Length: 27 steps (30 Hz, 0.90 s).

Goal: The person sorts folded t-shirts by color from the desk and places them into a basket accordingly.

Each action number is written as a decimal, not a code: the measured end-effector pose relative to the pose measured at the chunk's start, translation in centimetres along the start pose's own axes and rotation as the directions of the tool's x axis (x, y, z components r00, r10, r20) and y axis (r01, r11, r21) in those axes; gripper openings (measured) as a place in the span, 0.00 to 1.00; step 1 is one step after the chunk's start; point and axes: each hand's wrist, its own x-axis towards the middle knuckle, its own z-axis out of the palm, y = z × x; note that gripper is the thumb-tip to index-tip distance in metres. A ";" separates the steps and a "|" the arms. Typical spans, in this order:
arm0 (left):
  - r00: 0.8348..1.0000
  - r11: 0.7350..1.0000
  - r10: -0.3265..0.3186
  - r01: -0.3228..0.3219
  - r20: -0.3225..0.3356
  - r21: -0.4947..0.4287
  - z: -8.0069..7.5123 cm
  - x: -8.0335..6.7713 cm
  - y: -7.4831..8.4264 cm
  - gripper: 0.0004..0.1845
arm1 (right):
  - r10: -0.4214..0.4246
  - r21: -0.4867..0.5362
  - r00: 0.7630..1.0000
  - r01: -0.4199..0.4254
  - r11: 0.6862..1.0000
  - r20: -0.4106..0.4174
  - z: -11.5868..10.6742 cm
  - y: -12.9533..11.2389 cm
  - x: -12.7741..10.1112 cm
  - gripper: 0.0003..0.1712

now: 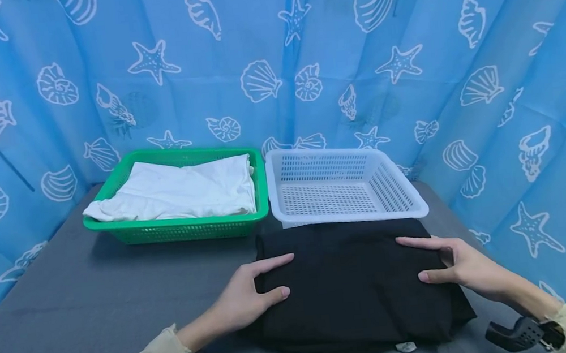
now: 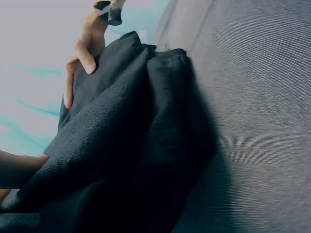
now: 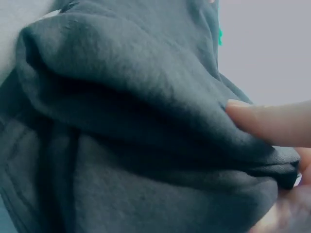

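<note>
A folded black garment (image 1: pixel 355 289) lies on the grey table (image 1: pixel 96 314) just in front of me. My left hand (image 1: pixel 279 276) holds its left edge, thumb on top and forefinger stretched along the far side. My right hand (image 1: pixel 410 259) holds the right edge the same way. In the left wrist view my left thumb (image 2: pixel 22 167) lies on the dark cloth (image 2: pixel 136 145), and the right hand (image 2: pixel 82 53) pinches the far edge. The right wrist view shows my right thumb (image 3: pixel 267 124) pressed on the bunched fold (image 3: pixel 136 111), with fingers beneath it.
Behind the garment stands an empty white basket (image 1: pixel 419 206). To its left a green basket (image 1: pixel 175 229) holds folded white cloth (image 1: pixel 177 192). A blue shell-print curtain (image 1: pixel 271 58) closes in the back and both sides. Bare grey table lies to the left.
</note>
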 end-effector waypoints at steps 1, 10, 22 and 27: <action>1.000 1.000 0.019 -0.019 -0.003 -0.002 -0.1 0.0 0.2 0.28 | -0.005 -0.006 1.000 0.005 1.000 -0.012 -0.2 -0.3 -0.1 0.36; 0.992 0.990 0.129 -0.129 -0.006 -0.055 -0.9 0.1 1.8 0.28 | -0.063 -0.023 0.996 0.061 0.998 -0.065 -1.4 -3.3 -1.2 0.35; 0.968 0.969 0.247 -0.246 -0.037 0.035 -3.4 2.7 4.8 0.29 | -0.098 -0.103 0.984 0.083 0.991 -0.150 -3.9 -6.5 -0.3 0.37; 0.963 0.961 0.263 -0.257 -0.050 0.099 -4.7 5.5 5.6 0.30 | -0.096 -0.160 0.976 0.065 0.985 -0.196 -5.7 -7.6 1.6 0.38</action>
